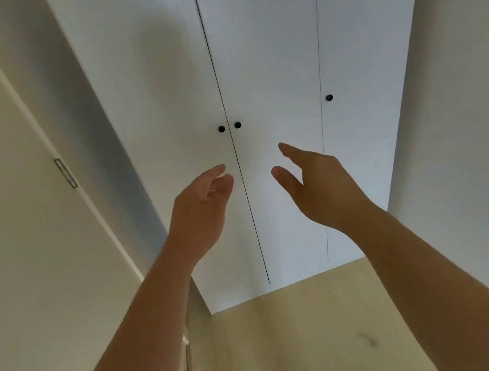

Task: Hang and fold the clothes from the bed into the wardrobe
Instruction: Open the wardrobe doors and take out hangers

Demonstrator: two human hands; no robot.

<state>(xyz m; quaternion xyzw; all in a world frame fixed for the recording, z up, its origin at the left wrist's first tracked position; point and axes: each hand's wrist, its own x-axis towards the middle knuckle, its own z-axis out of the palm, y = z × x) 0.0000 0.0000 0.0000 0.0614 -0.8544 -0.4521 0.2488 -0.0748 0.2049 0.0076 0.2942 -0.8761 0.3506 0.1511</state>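
A tall white wardrobe [263, 52] stands straight ahead with its doors closed. Two small black knobs [221, 129] [237, 125] sit side by side at the seam of the left pair of doors, and a third knob [329, 97] is on the right door. My left hand [202, 211] is raised below the paired knobs, fingers loosely extended, holding nothing. My right hand [314, 186] is raised beside it, fingers straight, thumb apart, also holding nothing. Neither hand touches the doors or knobs. No clothes or bed are in view.
A cream room door [16, 223] with a metal hinge [66, 173] stands open along the left. A plain wall [477, 114] borders the wardrobe on the right. Light wooden floor [294, 338] lies between me and the wardrobe.
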